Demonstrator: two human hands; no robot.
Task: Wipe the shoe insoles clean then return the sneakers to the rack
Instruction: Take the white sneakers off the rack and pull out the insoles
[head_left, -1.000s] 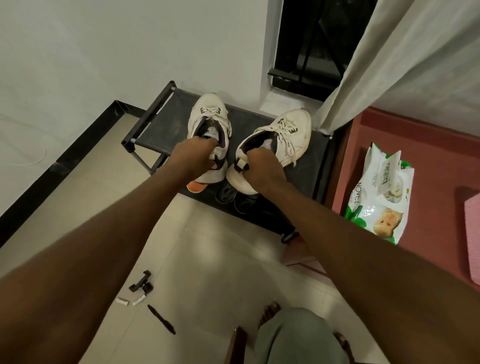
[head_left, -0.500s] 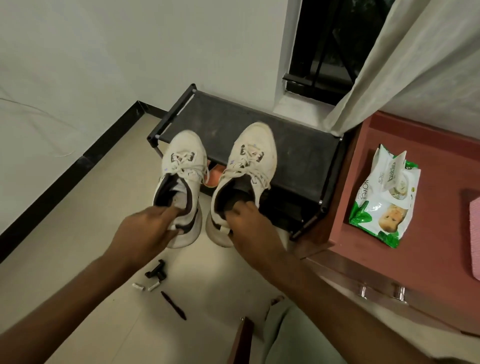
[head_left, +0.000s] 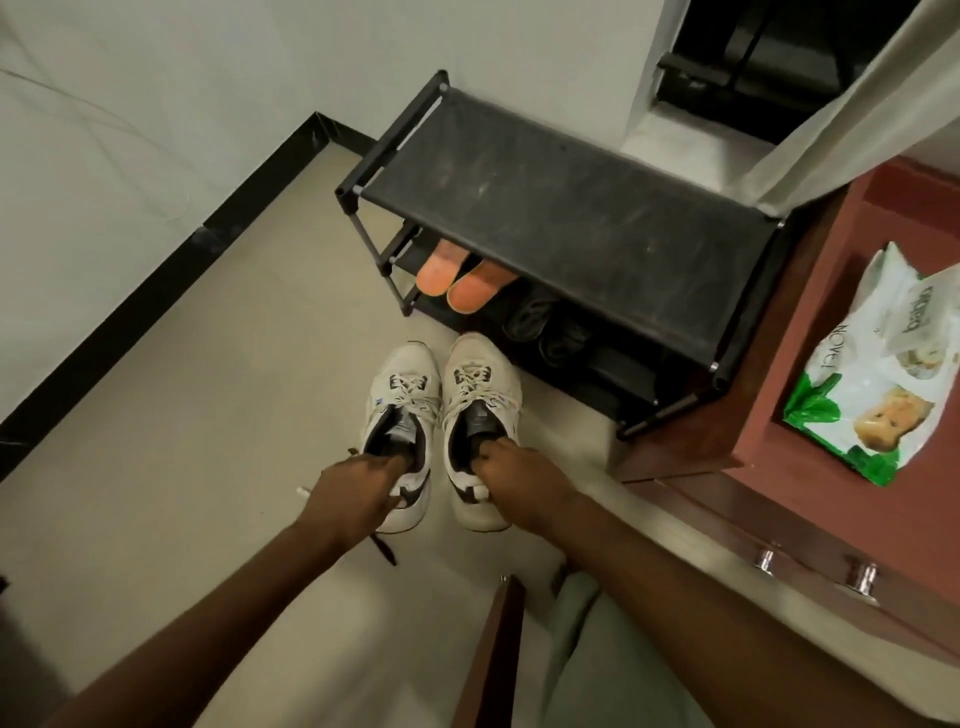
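Your left hand (head_left: 358, 491) grips the left sneaker (head_left: 402, 434) at the heel collar, fingers curled into the opening. Right hand (head_left: 511, 480) does the same on the right sneaker (head_left: 480, 423). Both shoes sit side by side on the floor, toes running straight ahead of your fingertips toward the rack (head_left: 561, 228), long axes approx parallel. Insoles lie just past the fingertips, inside, dark, mostly hidden. Shoes: off-white, scuffed, laces loose. Wipes pack (head_left: 878, 364) lies well right of the right hand, so that hand's nearer.
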